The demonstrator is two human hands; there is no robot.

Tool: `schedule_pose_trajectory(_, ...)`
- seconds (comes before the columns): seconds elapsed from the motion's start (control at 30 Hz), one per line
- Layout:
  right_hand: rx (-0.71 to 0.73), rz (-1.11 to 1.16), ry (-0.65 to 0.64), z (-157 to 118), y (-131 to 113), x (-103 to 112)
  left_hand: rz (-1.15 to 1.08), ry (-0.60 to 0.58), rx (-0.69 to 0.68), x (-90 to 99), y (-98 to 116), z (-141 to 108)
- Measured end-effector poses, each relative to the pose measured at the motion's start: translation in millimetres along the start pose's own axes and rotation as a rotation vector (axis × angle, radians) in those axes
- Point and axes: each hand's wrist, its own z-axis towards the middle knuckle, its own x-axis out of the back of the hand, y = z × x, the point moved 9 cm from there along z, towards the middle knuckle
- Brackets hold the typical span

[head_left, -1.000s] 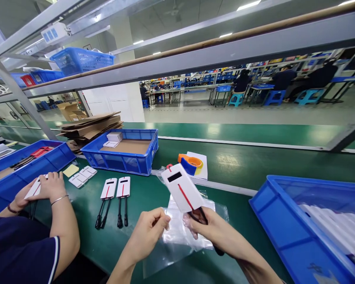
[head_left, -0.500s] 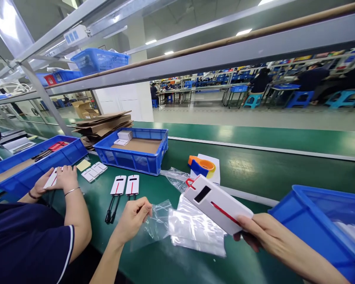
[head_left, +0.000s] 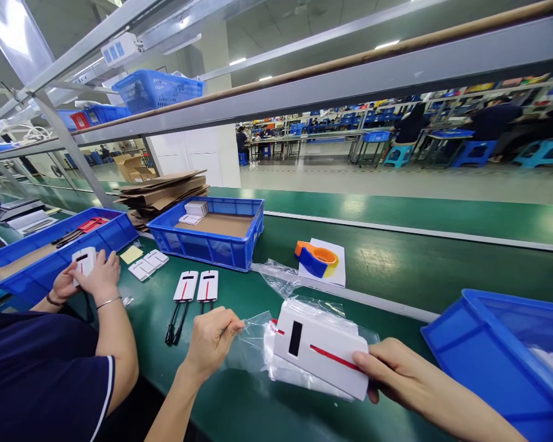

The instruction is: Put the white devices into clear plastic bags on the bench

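My right hand [head_left: 399, 362] grips a flat white device [head_left: 322, 353] by its right end. A dark window, a red stripe and a red loop at its left end mark this device. My left hand [head_left: 214, 334] pinches the edge of a clear plastic bag [head_left: 253, 344], which stretches right toward the device's loop end. Whether the loop has entered the bag, I cannot tell. Under the device lies a stack of clear bags [head_left: 290, 373], partly covered. Left of my left hand, two white devices with black cables [head_left: 185, 287] rest on the green table.
A co-worker's hands [head_left: 96, 276] hold a similar white device at left. Beyond are blue trays [head_left: 203, 248], small white pieces [head_left: 148, 264] and stacked cardboard [head_left: 166, 191]. An orange and blue tape dispenser [head_left: 317, 258] lies on paper. A blue bin [head_left: 498, 356] stands right.
My right hand has lowered the device leftward and turned it flatter, bringing it over the bag stack. My left hand keeps its pinch. The co-worker's device has tilted up.
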Motion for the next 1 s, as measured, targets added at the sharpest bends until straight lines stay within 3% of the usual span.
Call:
schedule_pose_trajectory(0.13,-0.046,0.145,-0.136,-1.4,6.8,-12.2,0.086,0.044,-0.074,0.6,8.1,-2.2)
schedule_pose_trajectory(0.33,-0.171,0.195,-0.152,-1.5,26.5,-14.5,0.150,0.062,-0.129,-5.6,16.2,-6.1)
schedule_pose_trajectory(0.7,-0.136,0.128,-0.168,-5.9,4.0,-9.0,0.164,0.072,-0.120,-11.1,20.0,-8.3)
schedule_pose_trajectory(1.0,-0.092,0.127,-0.161,-6.2,6.7,-6.2,0.190,0.070,-0.112,-14.9,22.5,-8.1)
